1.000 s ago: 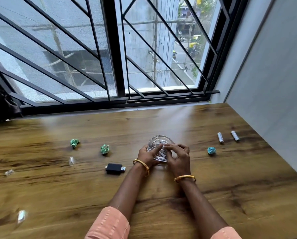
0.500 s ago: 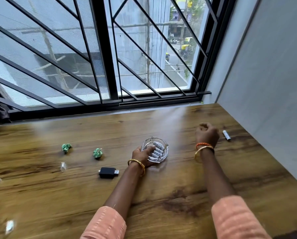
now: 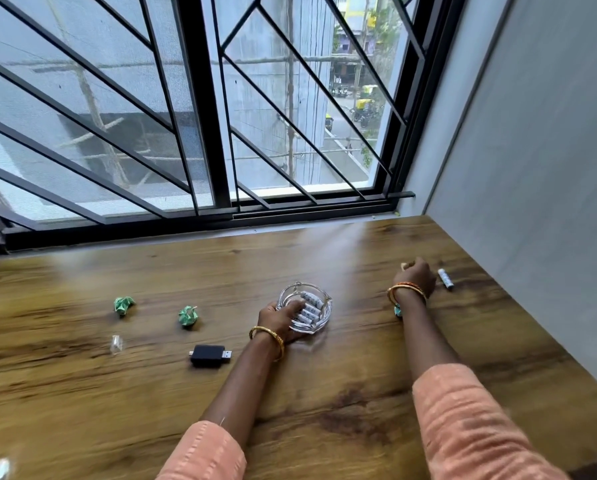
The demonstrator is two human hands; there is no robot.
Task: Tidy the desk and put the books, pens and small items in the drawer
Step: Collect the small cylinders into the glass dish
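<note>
1. Left hand (image 3: 279, 318) steadying glass dish (image 3: 319, 304), fingers curled over near rim and into bowl.
2. Right hand (image 3: 417, 276) far right on desk (image 3: 324, 393), fingers curled, something pale at fingertips; held or not, cannot tell.
3. Loose battery (image 3: 445, 278) just beside right hand: small, stiff, smooth, likely to roll. Best pinched mid-barrel.
4. Dish probably heavy, slick, breakable; holds several batteries side by side.
5. Outward: USB stick (image 3: 209, 355), two green paper wads (image 3: 124, 304) (image 3: 188, 317). No drawer in view.

Window: a black-framed window with diagonal metal bars (image 3: 200, 109) is seen at 12 o'clock.
Wall: a plain grey wall (image 3: 539, 140) is seen at 2 o'clock.
</note>
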